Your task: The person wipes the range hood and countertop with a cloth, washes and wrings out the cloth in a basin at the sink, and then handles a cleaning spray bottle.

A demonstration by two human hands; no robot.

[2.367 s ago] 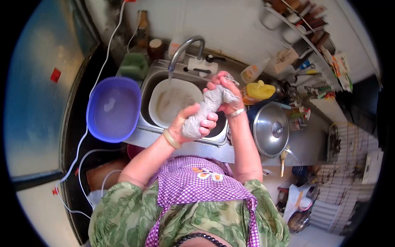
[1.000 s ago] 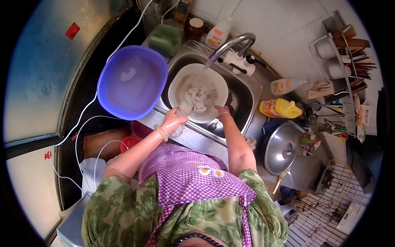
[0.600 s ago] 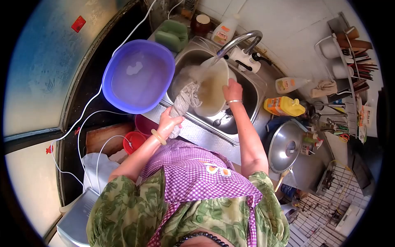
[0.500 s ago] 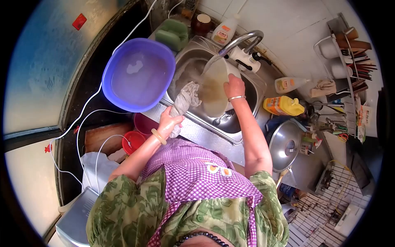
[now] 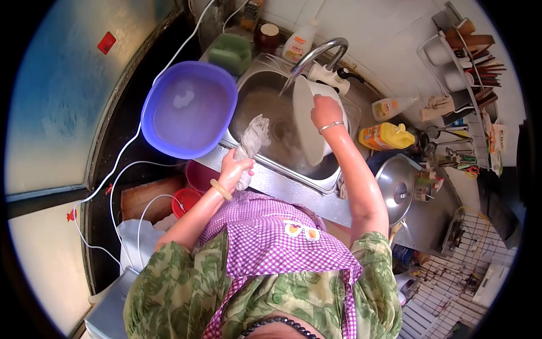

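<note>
My left hand is closed round a twisted grey cloth at the front edge of the sink. My right hand grips the rim of a white basin, which is tipped on its side in the right part of the sink. Murky water lies in the sink bottom, to the left of the basin. Water runs from the curved faucet behind it.
A purple tub of cloudy water is left of the sink. Behind stand a green container and a white bottle. To the right are a yellow jug and a lidded pan. A red bucket is below left.
The white basin has gone from lying level to tipped up, and its water is now in the sink. My right hand has moved up along its rim; my left hand has kept the cloth.
</note>
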